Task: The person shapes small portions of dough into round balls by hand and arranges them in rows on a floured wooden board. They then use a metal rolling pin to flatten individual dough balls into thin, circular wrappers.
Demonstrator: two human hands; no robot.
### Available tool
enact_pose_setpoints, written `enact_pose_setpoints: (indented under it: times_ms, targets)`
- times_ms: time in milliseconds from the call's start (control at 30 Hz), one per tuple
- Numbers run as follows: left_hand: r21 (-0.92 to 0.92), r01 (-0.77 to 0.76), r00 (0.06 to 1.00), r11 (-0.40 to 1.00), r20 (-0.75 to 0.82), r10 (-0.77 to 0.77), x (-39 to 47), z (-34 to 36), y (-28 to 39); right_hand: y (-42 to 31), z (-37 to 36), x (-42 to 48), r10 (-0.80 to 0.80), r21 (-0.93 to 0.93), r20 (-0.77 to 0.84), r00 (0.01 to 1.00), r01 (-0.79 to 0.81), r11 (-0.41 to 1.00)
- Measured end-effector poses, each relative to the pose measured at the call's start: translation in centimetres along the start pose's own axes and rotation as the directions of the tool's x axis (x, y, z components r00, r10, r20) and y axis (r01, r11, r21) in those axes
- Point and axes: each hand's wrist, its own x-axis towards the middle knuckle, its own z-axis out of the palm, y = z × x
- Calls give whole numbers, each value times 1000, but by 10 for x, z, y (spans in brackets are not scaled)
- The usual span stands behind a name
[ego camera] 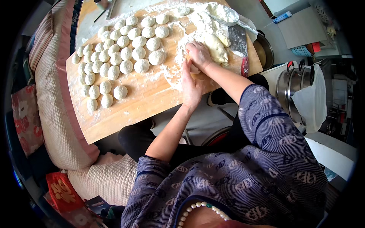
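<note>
My left hand (191, 87) and my right hand (199, 55) are cupped together around a piece of dough (195, 69) on a floured wooden board (145, 97). Most of that piece is hidden by my fingers and palms. Just beyond my right hand lies a larger, uneven lump of dough (214, 47), with loose flour (196, 24) heaped behind it. To the left, many round, flour-dusted dough balls (139, 53) sit in loose rows. Right of the lump rests a broad-bladed knife (238, 40) with a red handle, its blade dusty with flour.
A scoop (228, 18) holding flour lies at the board's far right. Beyond the board's right edge are a metal pot (265, 52) and a stacked steamer (293, 91) partly covered by translucent plastic. A quilted sofa (52, 94) stands along the left.
</note>
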Motion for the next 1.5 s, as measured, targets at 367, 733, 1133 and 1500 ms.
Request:
enact_pose_setpoints:
  times_ms: [367,733,1133,1500]
  targets:
    - [-14,53,999,999,-7,-53,-9,5,-8,-22,0,-40,184,155,70,980,-193,969]
    - [-50,28,999,998,-14,-29,-3,9,-22,-2,10,-11,265,195,60,962,-272,942]
    - [-484,82,997,871,37,-73,-4,2,-33,-6,-1,-4,12,-59,-1,1000,-12,998]
    - [-335,90,996,938,40,-81,-8,2,-24,-11,-6,-26,-24,-28,-18,1000,24,999]
